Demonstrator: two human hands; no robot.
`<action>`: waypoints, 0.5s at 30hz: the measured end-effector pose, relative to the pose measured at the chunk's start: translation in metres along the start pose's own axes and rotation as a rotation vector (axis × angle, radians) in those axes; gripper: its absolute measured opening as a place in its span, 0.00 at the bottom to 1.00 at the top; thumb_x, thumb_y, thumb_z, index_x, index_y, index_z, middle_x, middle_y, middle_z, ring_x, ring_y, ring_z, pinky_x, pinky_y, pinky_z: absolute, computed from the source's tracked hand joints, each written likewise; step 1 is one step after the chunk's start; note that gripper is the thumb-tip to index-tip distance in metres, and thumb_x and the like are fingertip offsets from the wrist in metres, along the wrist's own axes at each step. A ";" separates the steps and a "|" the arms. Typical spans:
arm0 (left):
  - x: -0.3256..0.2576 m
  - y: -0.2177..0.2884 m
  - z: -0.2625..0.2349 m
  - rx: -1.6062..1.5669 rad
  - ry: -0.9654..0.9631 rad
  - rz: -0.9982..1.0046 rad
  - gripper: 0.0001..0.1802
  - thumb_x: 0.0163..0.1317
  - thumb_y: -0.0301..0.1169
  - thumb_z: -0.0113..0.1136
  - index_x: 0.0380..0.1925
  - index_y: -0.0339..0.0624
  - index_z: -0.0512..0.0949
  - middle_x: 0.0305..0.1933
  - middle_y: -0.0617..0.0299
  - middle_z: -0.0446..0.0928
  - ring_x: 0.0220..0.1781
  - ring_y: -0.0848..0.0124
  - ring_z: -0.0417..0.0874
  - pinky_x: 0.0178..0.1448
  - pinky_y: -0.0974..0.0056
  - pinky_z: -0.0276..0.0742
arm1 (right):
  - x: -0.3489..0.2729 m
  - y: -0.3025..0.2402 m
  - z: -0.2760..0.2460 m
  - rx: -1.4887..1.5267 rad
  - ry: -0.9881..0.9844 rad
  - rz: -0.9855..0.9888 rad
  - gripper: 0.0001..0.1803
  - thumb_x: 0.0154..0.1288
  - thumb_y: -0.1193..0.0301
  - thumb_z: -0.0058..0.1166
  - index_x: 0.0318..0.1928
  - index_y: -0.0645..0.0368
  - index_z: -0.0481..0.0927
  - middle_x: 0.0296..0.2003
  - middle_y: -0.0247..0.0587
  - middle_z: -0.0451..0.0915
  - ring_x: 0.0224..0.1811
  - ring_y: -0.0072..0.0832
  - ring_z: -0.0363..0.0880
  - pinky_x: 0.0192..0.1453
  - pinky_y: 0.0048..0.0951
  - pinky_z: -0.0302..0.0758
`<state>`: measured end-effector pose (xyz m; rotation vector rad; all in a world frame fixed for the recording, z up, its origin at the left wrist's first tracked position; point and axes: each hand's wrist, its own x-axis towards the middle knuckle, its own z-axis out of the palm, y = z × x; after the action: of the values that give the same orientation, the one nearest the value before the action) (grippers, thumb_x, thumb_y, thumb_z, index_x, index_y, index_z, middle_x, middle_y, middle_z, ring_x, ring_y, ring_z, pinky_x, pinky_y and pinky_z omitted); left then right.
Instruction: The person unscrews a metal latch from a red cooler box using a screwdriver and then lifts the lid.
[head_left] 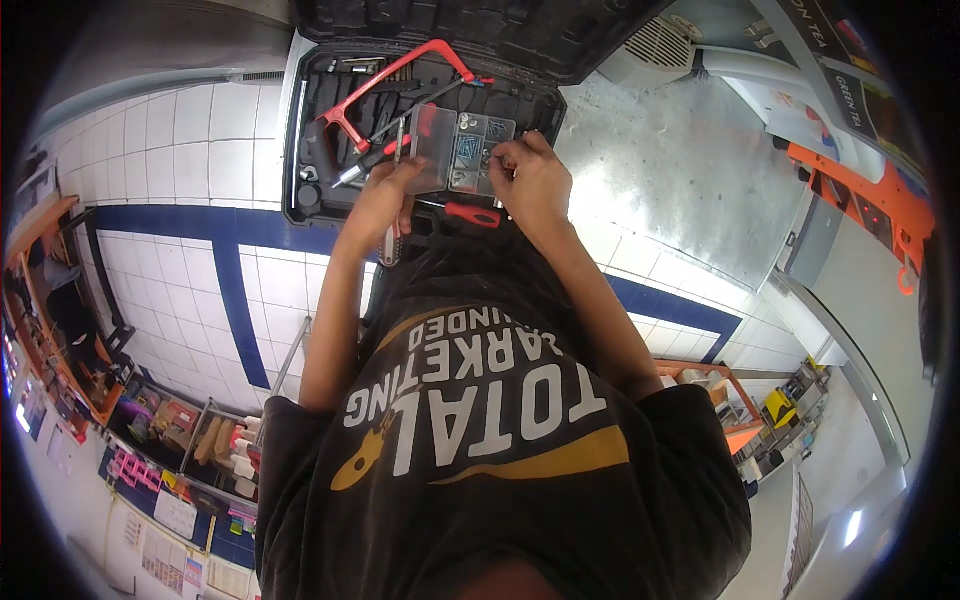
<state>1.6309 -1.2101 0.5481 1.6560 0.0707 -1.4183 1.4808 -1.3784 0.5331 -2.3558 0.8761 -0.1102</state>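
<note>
Seen from the head camera: left hand (378,200) curled under the near left edge of a small clear plastic parts box (462,150), fingers closed on its open lid or rim, holding it up just above the open black tool case (420,120). Right hand (532,180) at the box's right side, fingers pinched together over a compartment of small screws or bits (too small to tell which, and whether anything sits in the pinch cannot be told). Below the box, a red hacksaw (395,90) lying slantwise in the case, and a red-handled screwdriver (472,213) just beside the wrists. Likely trouble from here: box tipped by a one-sided grip, small parts sliding across dividers or spilling into the case's moulded recesses, hard to fish out again. Possibly also a lid snapping shut on the picking fingers if the left grip loosens. Knuckles close to the saw frame too, so a careless downward reach could scrape against it.
</note>
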 end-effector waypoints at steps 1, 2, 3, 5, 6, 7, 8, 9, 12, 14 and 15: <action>-0.003 0.004 0.000 0.039 0.007 -0.017 0.27 0.70 0.48 0.52 0.51 0.33 0.76 0.12 0.65 0.66 0.10 0.73 0.68 0.17 0.68 0.64 | 0.000 -0.001 -0.003 0.057 0.036 -0.007 0.05 0.53 0.70 0.65 0.32 0.54 0.85 0.32 0.39 0.78 0.36 0.39 0.82 0.37 0.39 0.80; -0.006 0.007 0.001 0.077 0.014 -0.033 0.30 0.69 0.51 0.52 0.52 0.31 0.75 0.11 0.65 0.66 0.11 0.72 0.69 0.18 0.66 0.65 | -0.001 0.000 -0.006 0.113 0.071 -0.013 0.05 0.53 0.72 0.65 0.32 0.54 0.85 0.30 0.40 0.78 0.33 0.38 0.82 0.36 0.37 0.79; -0.009 0.008 0.001 0.077 0.015 -0.031 0.30 0.69 0.51 0.52 0.52 0.31 0.75 0.11 0.65 0.66 0.11 0.72 0.69 0.18 0.66 0.65 | 0.000 0.003 -0.007 0.113 0.073 -0.016 0.05 0.53 0.72 0.65 0.32 0.54 0.85 0.30 0.40 0.78 0.33 0.38 0.82 0.36 0.37 0.79; -0.014 0.009 0.001 0.094 0.059 -0.021 0.30 0.69 0.51 0.52 0.50 0.31 0.76 0.12 0.64 0.68 0.10 0.73 0.69 0.17 0.67 0.64 | -0.001 0.012 -0.008 0.292 0.091 0.004 0.03 0.59 0.75 0.64 0.33 0.60 0.83 0.31 0.36 0.83 0.29 0.23 0.84 0.33 0.25 0.78; -0.013 0.009 0.000 0.092 0.058 -0.018 0.30 0.69 0.51 0.52 0.50 0.31 0.76 0.12 0.64 0.68 0.10 0.73 0.69 0.17 0.67 0.64 | -0.002 0.018 -0.008 0.289 0.093 0.003 0.03 0.59 0.75 0.64 0.33 0.60 0.83 0.31 0.36 0.83 0.29 0.23 0.84 0.33 0.25 0.78; -0.012 0.006 -0.003 0.082 0.034 -0.025 0.28 0.70 0.50 0.53 0.49 0.31 0.77 0.12 0.63 0.69 0.10 0.74 0.69 0.16 0.68 0.64 | -0.003 0.024 -0.007 0.448 0.055 0.105 0.02 0.61 0.76 0.62 0.34 0.62 0.83 0.32 0.37 0.85 0.32 0.21 0.84 0.35 0.22 0.78; -0.011 0.004 -0.005 0.071 0.010 -0.032 0.27 0.70 0.50 0.53 0.48 0.32 0.77 0.13 0.63 0.70 0.10 0.75 0.69 0.15 0.69 0.63 | -0.004 0.030 -0.007 0.607 0.016 0.208 0.02 0.63 0.78 0.61 0.35 0.64 0.82 0.34 0.38 0.86 0.34 0.18 0.84 0.37 0.20 0.78; -0.010 0.000 -0.005 0.070 0.012 -0.031 0.27 0.70 0.50 0.53 0.48 0.32 0.77 0.13 0.63 0.70 0.10 0.75 0.69 0.15 0.69 0.63 | -0.003 0.033 -0.009 0.607 0.015 0.206 0.02 0.63 0.78 0.61 0.35 0.64 0.82 0.34 0.38 0.86 0.34 0.18 0.84 0.37 0.20 0.78; -0.009 -0.005 -0.006 0.013 0.054 0.038 0.25 0.70 0.48 0.54 0.49 0.33 0.78 0.12 0.63 0.70 0.09 0.75 0.68 0.13 0.70 0.63 | -0.002 0.037 -0.013 0.854 -0.032 0.310 0.03 0.65 0.78 0.60 0.38 0.65 0.81 0.36 0.39 0.87 0.36 0.19 0.84 0.43 0.20 0.79; -0.011 -0.003 -0.004 -0.011 0.069 0.037 0.23 0.71 0.47 0.55 0.46 0.35 0.79 0.10 0.65 0.68 0.08 0.76 0.67 0.14 0.69 0.62 | -0.001 0.036 -0.015 0.776 -0.051 0.285 0.03 0.65 0.78 0.60 0.38 0.64 0.81 0.35 0.39 0.87 0.36 0.18 0.84 0.42 0.20 0.78; -0.010 -0.004 -0.005 -0.012 0.070 0.037 0.23 0.71 0.47 0.55 0.46 0.35 0.79 0.10 0.65 0.68 0.08 0.76 0.67 0.14 0.69 0.62 | 0.000 0.032 -0.018 0.702 -0.070 0.259 0.03 0.65 0.78 0.61 0.38 0.64 0.82 0.35 0.39 0.87 0.37 0.17 0.84 0.42 0.20 0.78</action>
<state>1.6292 -1.1993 0.5537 1.6882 0.0874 -1.3298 1.4577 -1.4063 0.5295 -1.5772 0.9149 -0.1914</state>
